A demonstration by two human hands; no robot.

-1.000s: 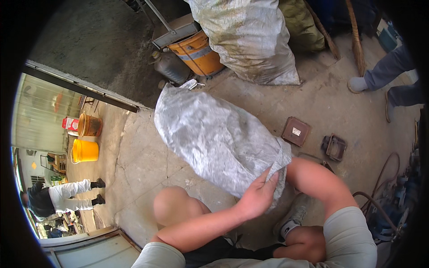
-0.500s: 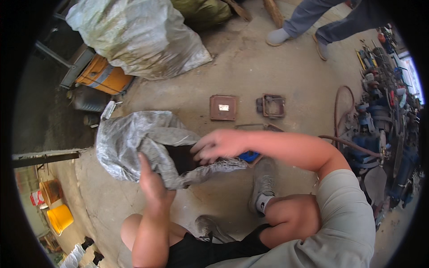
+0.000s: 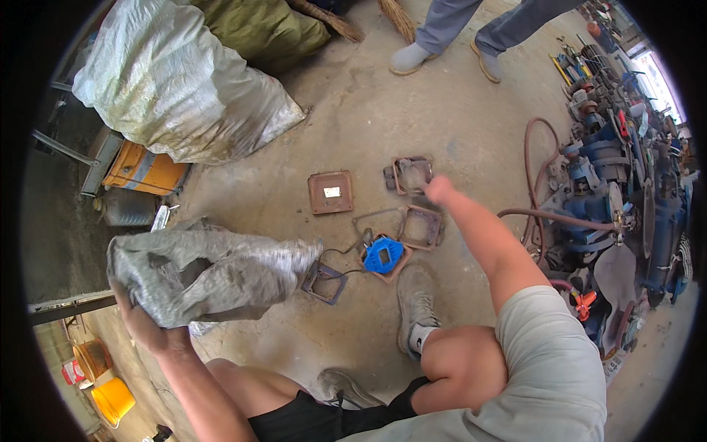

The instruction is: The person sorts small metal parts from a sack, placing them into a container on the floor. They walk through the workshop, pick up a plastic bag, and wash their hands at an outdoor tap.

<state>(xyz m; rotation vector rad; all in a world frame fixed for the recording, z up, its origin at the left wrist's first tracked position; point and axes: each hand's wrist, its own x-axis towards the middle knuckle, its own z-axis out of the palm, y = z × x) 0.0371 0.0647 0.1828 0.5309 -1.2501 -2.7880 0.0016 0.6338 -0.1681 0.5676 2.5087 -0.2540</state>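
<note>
Low over the floor at the left, my left hand [image 3: 147, 330] grips the edge of a crumpled grey woven sack [image 3: 243, 283], its mouth partly gaping. My right hand [image 3: 440, 190] is stretched forward to the right edge of a rusty square housing [image 3: 412, 175]; its fingers are hidden and blurred, so whether they grip is unclear. To its left lies a square brown cover plate [image 3: 319, 194] with a white label. Nearer me are a rusty square frame [image 3: 436, 237], a blue round gauge-like device [image 3: 384, 255] with a cable, and a dark square frame [image 3: 337, 293].
Large stuffed white [image 3: 177, 81] and green sacks [image 3: 258, 33] stand far left, beside an orange bucket [image 3: 147, 168]. Another person's legs [image 3: 442, 29] are at the far side. Piled machine parts [image 3: 604, 162] and a brown hose [image 3: 532, 147] line the right. My shoe [image 3: 416, 298] is near the blue device.
My right hand has left the sack's mouth and reached right to the rusty housing. My left hand has drawn the sack left, uncovering the blue device and dark frame. The view has shifted.
</note>
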